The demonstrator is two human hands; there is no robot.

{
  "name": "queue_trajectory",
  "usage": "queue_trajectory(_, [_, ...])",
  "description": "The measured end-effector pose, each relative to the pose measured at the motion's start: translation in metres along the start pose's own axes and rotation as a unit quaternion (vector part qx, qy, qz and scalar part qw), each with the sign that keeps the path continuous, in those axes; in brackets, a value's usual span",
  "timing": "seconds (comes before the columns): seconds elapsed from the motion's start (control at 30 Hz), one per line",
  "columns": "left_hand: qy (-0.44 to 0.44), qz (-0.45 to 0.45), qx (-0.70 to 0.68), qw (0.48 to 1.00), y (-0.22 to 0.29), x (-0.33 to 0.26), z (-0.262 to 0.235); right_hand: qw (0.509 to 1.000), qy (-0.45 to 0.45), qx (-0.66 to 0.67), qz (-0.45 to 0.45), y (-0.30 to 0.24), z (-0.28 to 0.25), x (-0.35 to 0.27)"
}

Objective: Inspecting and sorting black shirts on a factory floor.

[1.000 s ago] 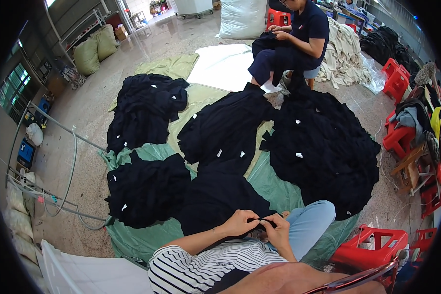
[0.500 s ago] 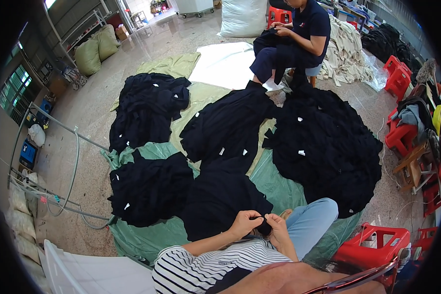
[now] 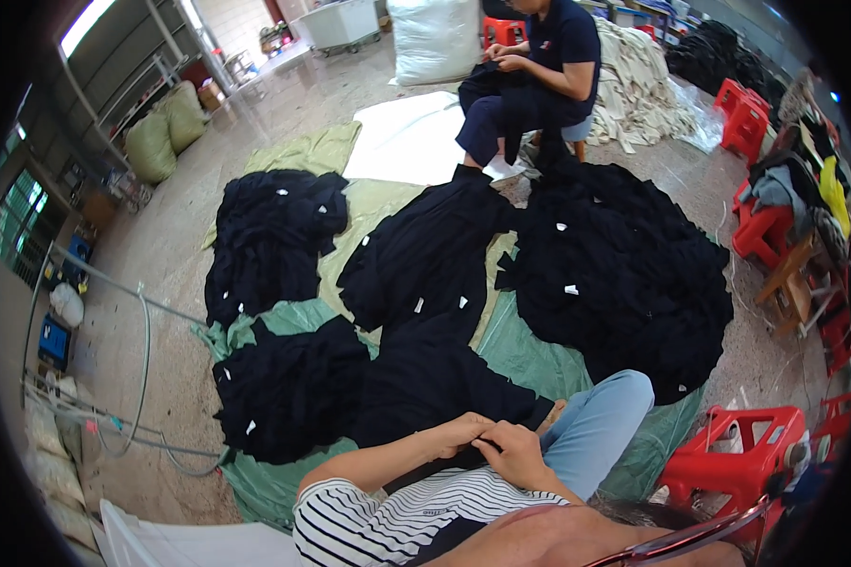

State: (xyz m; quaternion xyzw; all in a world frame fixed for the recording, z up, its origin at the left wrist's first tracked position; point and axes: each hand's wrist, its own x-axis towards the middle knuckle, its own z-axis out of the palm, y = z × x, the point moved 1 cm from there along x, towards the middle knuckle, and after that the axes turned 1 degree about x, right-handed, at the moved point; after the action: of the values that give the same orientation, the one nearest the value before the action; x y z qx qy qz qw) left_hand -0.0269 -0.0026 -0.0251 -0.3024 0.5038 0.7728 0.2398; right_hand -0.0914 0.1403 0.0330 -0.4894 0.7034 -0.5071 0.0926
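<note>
My left hand (image 3: 464, 433) and my right hand (image 3: 514, 454) are close together in front of my striped top, both with curled fingers. Between them they grip the edge of a dark navy knit garment (image 3: 463, 459). Its cloth runs under my wrists, and the fingertips are partly hidden. Just beyond my hands, more dark cloth (image 3: 435, 383) lies spread, beside my bent knee in light blue jeans. I cannot tell whether it belongs to the held garment.
Piles of dark garments with small white tags (image 3: 624, 274) lie on green and yellowish sheets (image 3: 539, 340). A co-worker on a stool (image 3: 567, 71) handles dark cloth at the back. Red plastic stools (image 3: 738, 444) stand at right, a metal-tube frame (image 3: 142, 350) at left.
My hands have come together and lower, the right now overlapping the left, with the cloth drawn closer to my body. The whole view has tilted slightly.
</note>
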Motion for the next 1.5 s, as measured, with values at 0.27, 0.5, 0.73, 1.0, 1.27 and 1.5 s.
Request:
queue_trajectory(0.27, [-0.041,0.015,-0.229,0.972,0.022,-0.002,0.005,0.999,0.026,-0.036,0.022,0.002,-0.007,-0.002])
queue_trajectory(0.5, [0.077,0.036,-0.144,0.986,0.004,-0.011,0.016,0.976,0.093,0.136,0.145,0.011,0.016,-0.010])
queue_trajectory(0.73, [0.181,0.373,0.137,0.900,0.009,-0.022,0.042,0.680,0.142,0.473,0.542,0.056,0.020,-0.020])
queue_trajectory(1.0, [0.274,0.337,0.325,0.840,0.003,-0.016,0.043,0.763,0.304,0.412,0.395,0.060,0.009,-0.022])
queue_trajectory(1.27, [0.288,0.463,0.316,0.776,0.032,-0.008,0.046,0.927,0.225,0.217,0.209,0.025,-0.001,-0.002])
queue_trajectory(1.5, [0.111,0.302,0.023,0.946,0.031,0.003,0.049,0.880,0.284,0.248,0.289,0.051,-0.006,-0.011])
